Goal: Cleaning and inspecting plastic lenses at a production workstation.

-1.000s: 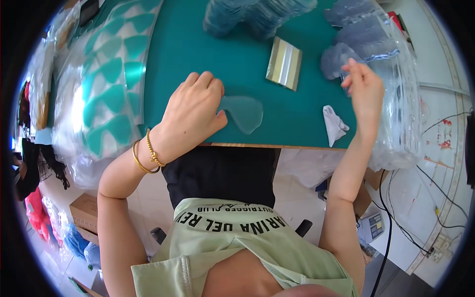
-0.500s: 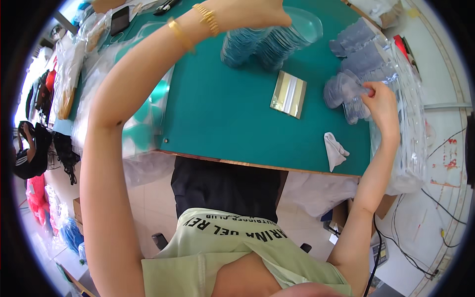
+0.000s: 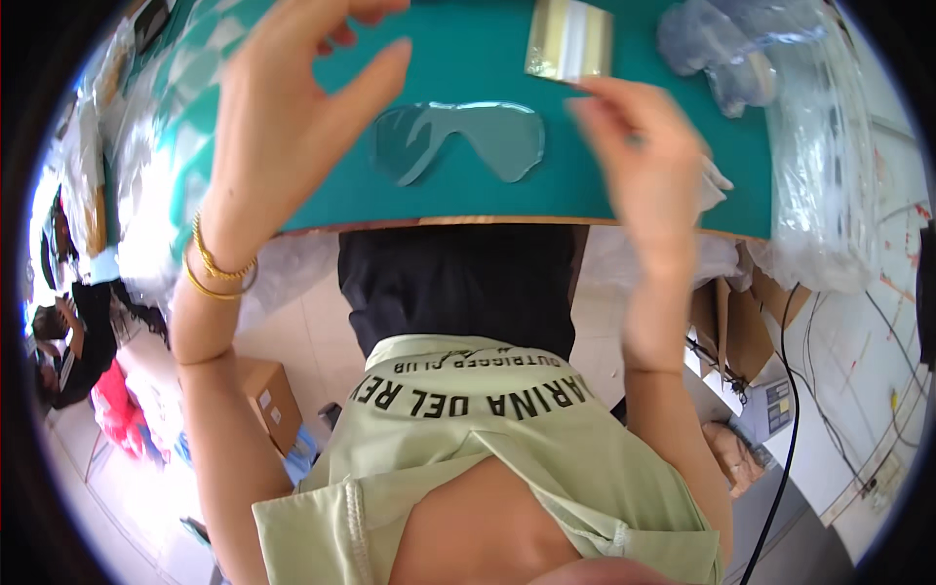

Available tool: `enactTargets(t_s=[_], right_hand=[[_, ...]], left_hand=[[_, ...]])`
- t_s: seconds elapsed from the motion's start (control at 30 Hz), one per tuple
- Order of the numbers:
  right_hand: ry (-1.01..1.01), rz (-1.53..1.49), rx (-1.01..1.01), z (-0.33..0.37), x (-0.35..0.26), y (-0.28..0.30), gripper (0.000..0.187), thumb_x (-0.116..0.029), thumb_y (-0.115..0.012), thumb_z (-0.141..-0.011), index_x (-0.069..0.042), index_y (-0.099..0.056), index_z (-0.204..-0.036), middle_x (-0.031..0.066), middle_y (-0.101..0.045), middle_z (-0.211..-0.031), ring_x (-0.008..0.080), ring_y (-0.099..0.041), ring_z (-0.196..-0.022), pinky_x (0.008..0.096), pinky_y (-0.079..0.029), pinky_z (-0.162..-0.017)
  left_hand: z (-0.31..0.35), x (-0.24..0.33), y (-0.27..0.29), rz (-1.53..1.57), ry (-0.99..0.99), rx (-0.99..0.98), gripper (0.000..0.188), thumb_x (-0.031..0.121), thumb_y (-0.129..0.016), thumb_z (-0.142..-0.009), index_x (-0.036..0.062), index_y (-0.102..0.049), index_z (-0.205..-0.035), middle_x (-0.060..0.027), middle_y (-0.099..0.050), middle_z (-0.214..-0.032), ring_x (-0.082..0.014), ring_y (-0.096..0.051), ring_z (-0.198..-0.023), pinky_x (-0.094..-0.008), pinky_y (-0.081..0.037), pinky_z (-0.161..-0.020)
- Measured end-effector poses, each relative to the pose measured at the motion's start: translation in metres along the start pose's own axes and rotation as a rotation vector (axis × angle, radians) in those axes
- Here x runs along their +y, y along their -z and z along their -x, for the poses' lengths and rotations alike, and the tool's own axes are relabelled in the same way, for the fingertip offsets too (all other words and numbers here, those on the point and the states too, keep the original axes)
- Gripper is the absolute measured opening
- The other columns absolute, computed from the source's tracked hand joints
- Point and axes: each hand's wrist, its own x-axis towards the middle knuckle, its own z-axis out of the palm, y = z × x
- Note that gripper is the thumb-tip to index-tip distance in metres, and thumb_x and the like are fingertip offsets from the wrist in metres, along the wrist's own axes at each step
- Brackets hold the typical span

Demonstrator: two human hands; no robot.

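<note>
A clear, one-piece goggle lens [image 3: 512, 146] with a nose notch lies flat on the green table, between my two hands. My left hand [image 3: 292, 122], with gold bracelets at the wrist, is raised at the lens's left side; its thumb and fingers are apart with nothing between them. To the right of the lens is my right hand [image 3: 648, 146], blurred, its thumb and forefinger apart. The forefinger's tip comes up to the lower edge of a flat yellowish square [image 3: 570, 39] with a pale stripe; whether it touches I cannot tell.
Clear curved pieces [image 3: 741, 73] pile up at the table's far right, beside plastic wrapping [image 3: 819, 166]. A white cloth [image 3: 715, 185] lies partly behind my right hand. Clear sheeting [image 3: 171, 127] covers the table's left. A cardboard box [image 3: 268, 405] stands on the floor.
Both hands have come in toward the table's middle: the left from the far lens stacks, the right from the clear pieces. A single lens now lies in front of me. The view has shifted nearer.
</note>
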Motion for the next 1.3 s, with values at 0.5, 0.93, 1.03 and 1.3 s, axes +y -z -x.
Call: enactTargets(t_s=[0.5, 0.93, 1.03, 1.3], right_hand=[[0.289, -0.046, -0.155, 0.013, -0.048, -0.061, 0.02, -0.001, -0.075, -0.084, -0.005, -0.072, -0.104, 0.0056, -0.067, -0.099, 0.0173, -0.065, -0.089, 0.0288, -0.053, -0.073], [0.53, -0.013, -0.235, 0.017, -0.06, -0.12, 0.017, -0.002, -0.077, -0.077, -0.003, -0.062, -0.086, 0.0067, -0.059, -0.086, 0.0254, -0.06, -0.078, 0.0348, -0.05, -0.064], [0.51, -0.018, -0.16, -0.002, -0.045, -0.116, 0.02, -0.004, -0.076, -0.079, -0.004, -0.057, -0.081, 0.0081, -0.058, -0.083, 0.0281, -0.058, -0.076, 0.0395, -0.047, -0.064], [0.165, 0.288, 0.019, 0.027, -0.005, -0.056, 0.015, -0.009, -0.071, -0.091, -0.003, -0.059, -0.086, 0.0115, -0.06, -0.081, 0.0288, -0.06, -0.074, 0.0378, -0.049, -0.068]], left_hand=[[0.1, -0.028, -0.027, -0.011, 0.197, -0.139, 0.064, 0.025, -0.09, -0.065, 0.0091, -0.065, -0.122, -0.0092, -0.052, -0.12, -0.0318, -0.049, -0.108, -0.041, -0.044, -0.096], [0.101, -0.031, -0.032, 0.013, 0.174, -0.065, 0.06, 0.021, -0.089, -0.058, 0.0096, -0.07, -0.113, -0.0046, -0.057, -0.115, -0.0289, -0.053, -0.105, -0.0388, -0.045, -0.091], [0.099, -0.028, -0.029, -0.043, 0.194, -0.097, 0.059, 0.024, -0.09, -0.06, 0.0091, -0.071, -0.114, -0.0043, -0.058, -0.117, -0.0275, -0.054, -0.106, -0.039, -0.044, -0.093], [0.095, -0.027, -0.029, -0.027, 0.173, -0.063, 0.058, 0.026, -0.089, -0.062, 0.007, -0.071, -0.114, -0.0061, -0.058, -0.116, -0.029, -0.053, -0.108, -0.0389, -0.046, -0.094]])
